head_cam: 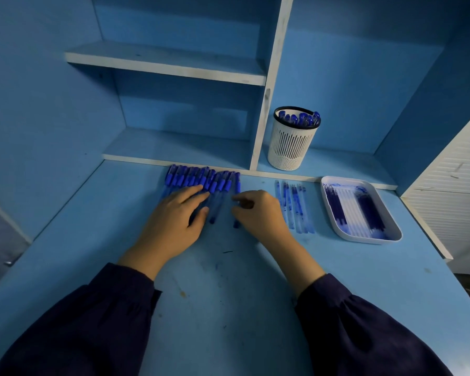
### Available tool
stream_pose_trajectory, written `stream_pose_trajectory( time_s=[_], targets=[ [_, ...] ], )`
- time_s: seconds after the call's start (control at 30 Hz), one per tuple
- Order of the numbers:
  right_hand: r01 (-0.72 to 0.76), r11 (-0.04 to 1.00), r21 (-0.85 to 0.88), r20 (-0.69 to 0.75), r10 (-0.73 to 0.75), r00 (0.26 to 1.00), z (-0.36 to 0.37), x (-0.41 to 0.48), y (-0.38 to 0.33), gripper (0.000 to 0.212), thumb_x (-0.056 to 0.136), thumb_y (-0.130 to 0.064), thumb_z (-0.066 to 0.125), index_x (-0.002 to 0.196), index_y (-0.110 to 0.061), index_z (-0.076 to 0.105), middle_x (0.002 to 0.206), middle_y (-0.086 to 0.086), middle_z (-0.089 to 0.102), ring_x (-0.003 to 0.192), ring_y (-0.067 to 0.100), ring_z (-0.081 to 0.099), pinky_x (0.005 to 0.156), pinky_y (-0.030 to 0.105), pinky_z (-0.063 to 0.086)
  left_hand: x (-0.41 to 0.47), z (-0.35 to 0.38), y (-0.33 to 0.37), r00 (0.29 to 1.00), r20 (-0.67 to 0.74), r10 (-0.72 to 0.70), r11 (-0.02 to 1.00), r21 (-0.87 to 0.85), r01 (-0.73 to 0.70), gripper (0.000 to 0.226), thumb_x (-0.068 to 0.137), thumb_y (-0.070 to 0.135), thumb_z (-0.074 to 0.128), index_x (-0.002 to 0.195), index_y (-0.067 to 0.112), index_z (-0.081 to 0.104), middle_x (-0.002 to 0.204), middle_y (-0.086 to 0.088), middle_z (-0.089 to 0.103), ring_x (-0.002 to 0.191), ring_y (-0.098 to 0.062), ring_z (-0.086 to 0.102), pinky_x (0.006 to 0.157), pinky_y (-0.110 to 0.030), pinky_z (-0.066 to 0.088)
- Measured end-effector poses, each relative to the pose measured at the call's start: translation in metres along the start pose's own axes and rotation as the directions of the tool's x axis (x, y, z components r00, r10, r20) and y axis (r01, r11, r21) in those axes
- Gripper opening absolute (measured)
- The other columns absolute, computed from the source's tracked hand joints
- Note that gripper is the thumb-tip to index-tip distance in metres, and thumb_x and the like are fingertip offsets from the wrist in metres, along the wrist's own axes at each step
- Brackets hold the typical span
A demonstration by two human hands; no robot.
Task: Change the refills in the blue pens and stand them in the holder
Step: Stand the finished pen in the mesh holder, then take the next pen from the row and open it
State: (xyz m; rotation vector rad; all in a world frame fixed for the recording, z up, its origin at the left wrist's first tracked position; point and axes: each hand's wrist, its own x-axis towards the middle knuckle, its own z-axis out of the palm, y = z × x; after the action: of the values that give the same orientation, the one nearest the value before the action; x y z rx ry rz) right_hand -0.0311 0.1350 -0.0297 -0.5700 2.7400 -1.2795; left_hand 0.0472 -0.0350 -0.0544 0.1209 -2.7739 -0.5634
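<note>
Blue desk [228, 294] — pens [201, 179] lie caps away; left hand [174, 221] flat, right hand [258, 213] pinching one.

One wide-angle view, worn on the person's head, faces forward and steeply down onto the blue surface [223, 289]. It sits close: dark sleeves [98, 321] enter from the lower corners, and the left hand [174, 221] and right hand [258, 213] meet near the frame's centre. The shelf unit [171, 66] fills the upper half, its edges splayed outward.
</note>
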Motion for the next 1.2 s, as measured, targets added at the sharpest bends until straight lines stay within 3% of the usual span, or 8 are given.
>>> stream_pose_trajectory(
  time_s=[0.23, 0.4, 0.5, 0.67, 0.83, 0.9, 1.0, 1.2],
  targets=[
    [-0.042, 0.999, 0.000, -0.016, 0.042, 0.999, -0.007, -0.003, 0.003, 0.029, 0.080, -0.003, 0.067, 0.109, -0.008, 0.069, 0.071, -0.002, 0.058, 0.064, 0.012, 0.056, 0.050, 0.001, 0.038, 0.000, -0.001, 0.002, 1.000, 0.000, -0.012, 0.999, -0.037, 0.012, 0.043, 0.102, 0.030, 0.049, 0.143, 0.019, 0.051, 0.153, 0.003, 0.041, 0.140, -0.019, 0.037, 0.114, -0.033, 0.026],
    [-0.172, 0.970, 0.174, 0.005, 0.174, 0.985, -0.020, -0.007, 0.008, 0.030, 0.081, -0.006, 0.063, 0.108, -0.016, 0.070, 0.073, -0.001, 0.068, 0.056, 0.006, 0.058, 0.054, 0.007, 0.043, -0.001, -0.002, 0.002, 1.000, -0.004, -0.018, 0.999, -0.034, 0.018, 0.043, 0.102, 0.030, 0.047, 0.144, 0.019, 0.050, 0.153, 0.005, 0.040, 0.140, -0.018, 0.036, 0.113, -0.031, 0.026],
    [-0.255, 0.852, 0.457, 0.064, 0.254, 0.965, -0.029, -0.015, 0.014, 0.028, 0.085, -0.006, 0.065, 0.112, -0.011, 0.069, 0.070, 0.000, 0.066, 0.056, 0.010, 0.055, 0.062, 0.020, 0.047, -0.003, -0.002, 0.004, 1.000, -0.026, -0.014, 0.999, -0.053, 0.012, 0.043, 0.102, 0.030, 0.046, 0.144, 0.020, 0.050, 0.152, 0.006, 0.041, 0.139, -0.017, 0.038, 0.112, -0.031, 0.029],
    [-0.206, 0.615, 0.761, 0.139, 0.156, 0.978, -0.031, -0.035, 0.016, 0.022, 0.087, 0.000, 0.066, 0.107, -0.009, 0.069, 0.082, 0.013, 0.061, 0.066, 0.017, 0.052, 0.067, 0.025, 0.045, -0.006, -0.003, 0.022, 0.992, -0.123, -0.007, 0.964, -0.266, -0.026, 0.042, 0.103, 0.031, 0.047, 0.143, 0.020, 0.050, 0.147, 0.007, 0.049, 0.136, -0.009, 0.042, 0.112, -0.025, 0.032],
    [-0.200, 0.629, 0.751, 0.191, 0.083, 0.978, -0.031, -0.054, 0.016, 0.022, 0.086, -0.001, 0.067, 0.106, -0.011, 0.072, 0.089, 0.010, 0.068, 0.071, 0.013, 0.058, 0.064, 0.020, 0.048, -0.010, 0.000, 0.060, 0.981, -0.060, -0.186, 0.622, -0.780, 0.070, 0.043, 0.102, 0.019, 0.050, 0.144, 0.024, 0.043, 0.126, 0.028, 0.057, 0.119, 0.017, 0.049, 0.104, -0.010, 0.038],
    [-0.192, 0.654, 0.732, 0.195, 0.070, 0.978, -0.030, -0.059, 0.016, 0.024, 0.085, -0.002, 0.068, 0.108, -0.010, 0.072, 0.089, 0.006, 0.071, 0.071, 0.010, 0.061, 0.066, 0.018, 0.049, -0.011, 0.002, 0.068, 0.971, -0.028, -0.236, 0.520, -0.848, 0.102, 0.045, 0.102, 0.017, 0.051, 0.145, 0.025, 0.041, 0.110, 0.034, 0.063, 0.113, 0.010, 0.058, 0.100, -0.011, 0.043],
    [-0.160, 0.688, 0.708, 0.176, 0.047, 0.983, -0.028, -0.065, 0.014, 0.026, 0.084, 0.001, 0.069, 0.106, -0.013, 0.072, 0.092, 0.003, 0.074, 0.081, 0.008, 0.066, 0.076, 0.019, 0.053, -0.012, 0.006, 0.073, 0.952, -0.008, -0.305, 0.376, -0.920, 0.112, 0.046, 0.098, 0.021, 0.058, 0.143, 0.023, 0.047, 0.094, 0.022, 0.073, 0.105, -0.006, 0.067, 0.095, -0.026, 0.053],
    [-0.036, 0.742, 0.669, 0.117, -0.058, 0.992, -0.026, -0.077, 0.008, 0.030, 0.085, 0.003, 0.068, 0.106, -0.017, 0.071, 0.094, -0.003, 0.075, 0.088, 0.008, 0.068, 0.087, 0.021, 0.054, -0.014, 0.009, 0.080, 0.923, 0.053, -0.381, 0.186, -0.974, 0.132, 0.056, 0.088, 0.022, 0.069, 0.140, 0.027, 0.050, 0.101, 0.003, 0.076, 0.097, -0.019, 0.072, 0.089, -0.033, 0.057]
  ],
)
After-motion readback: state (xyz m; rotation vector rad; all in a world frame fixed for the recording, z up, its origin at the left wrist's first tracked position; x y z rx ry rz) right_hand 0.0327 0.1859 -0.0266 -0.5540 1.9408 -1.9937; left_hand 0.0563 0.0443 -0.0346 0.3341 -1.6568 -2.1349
